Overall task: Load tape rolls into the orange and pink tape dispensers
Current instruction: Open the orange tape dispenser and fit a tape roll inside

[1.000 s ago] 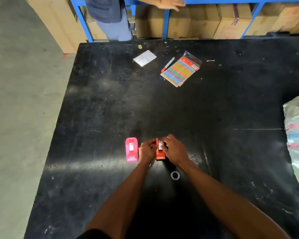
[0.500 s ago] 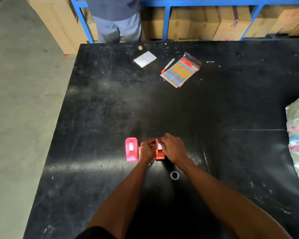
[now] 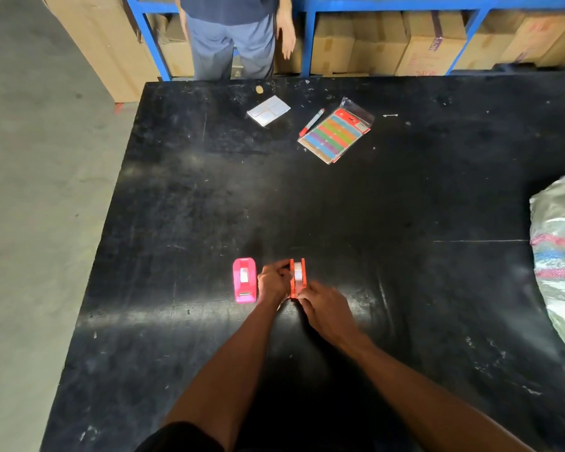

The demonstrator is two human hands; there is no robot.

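the orange tape dispenser (image 3: 297,278) stands on the black table (image 3: 372,223), right between the two hands. a roll of clear tape (image 3: 297,272) sits inside it, and the top of the roll shows between the orange walls.

the left hand (image 3: 272,282) is on the left side of the orange dispenser. its fingers (image 3: 279,266) are curled and press against the orange wall, and they hold it there.

the right hand (image 3: 327,308) is at the near end of the orange dispenser. its fingertips (image 3: 302,296) are close together and touch that end. the hand is a bit blurry, so it is hard to tell if they pinch the end of the tape or just the orange plastic.

the pink tape dispenser (image 3: 244,280) stands just left of the left hand's knuckles, not touching them. a tape roll is already in it too.

far past the fingertips, near the other edge of the table, lie a red pen (image 3: 312,122), a pack of colored strips (image 3: 336,135) and a small white packet (image 3: 268,110). another person (image 3: 230,34) stands behind that edge, in front of blue shelves (image 3: 308,37) with brown boxes.

well off to the right of the right hand lies a shiny plastic bag (image 3: 560,256).
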